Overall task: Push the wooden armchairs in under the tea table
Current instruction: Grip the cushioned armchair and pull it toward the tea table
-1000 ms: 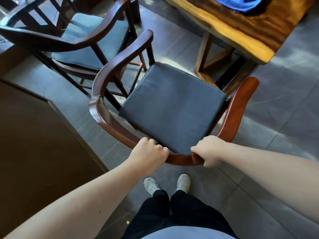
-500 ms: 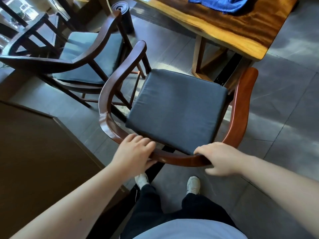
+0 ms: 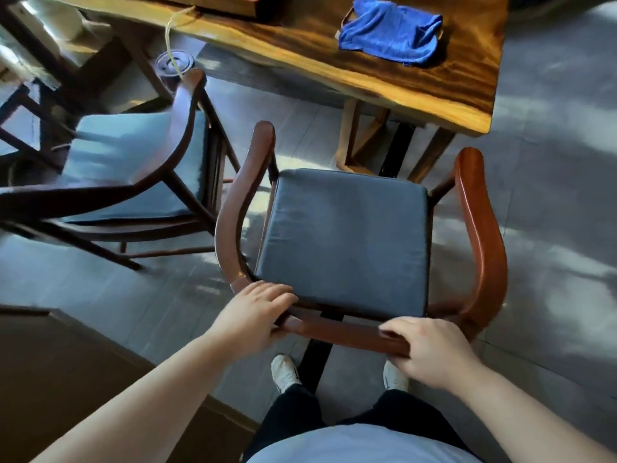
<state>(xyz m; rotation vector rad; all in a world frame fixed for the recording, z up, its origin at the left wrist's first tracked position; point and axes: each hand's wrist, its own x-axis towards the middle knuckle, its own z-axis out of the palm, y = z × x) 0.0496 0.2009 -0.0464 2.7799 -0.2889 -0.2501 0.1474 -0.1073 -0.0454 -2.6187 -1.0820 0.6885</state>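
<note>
Both hands, left hand (image 3: 257,312) and right hand (image 3: 430,352), loosely grip the reddish-brown curved wooden armchair (image 3: 480,228); ahead of them, its armrests may strike the golden slab-wood tea table (image 3: 384,71).

Reddish-brown armchair (image 3: 480,228), grey cushion (image 3: 347,238), blue cloth (image 3: 390,31)

Single head-worn view, steeply downward, close above armchair (image 3: 347,235), facing table (image 3: 384,71)

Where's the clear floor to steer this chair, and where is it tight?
Bare floor lies right of the armchair, past the tea table corner. A narrower patch separates the seat front from the table leg. Left is crowded: the second armchair sits close beside the armrest. Both hands grip the backrest.
</note>
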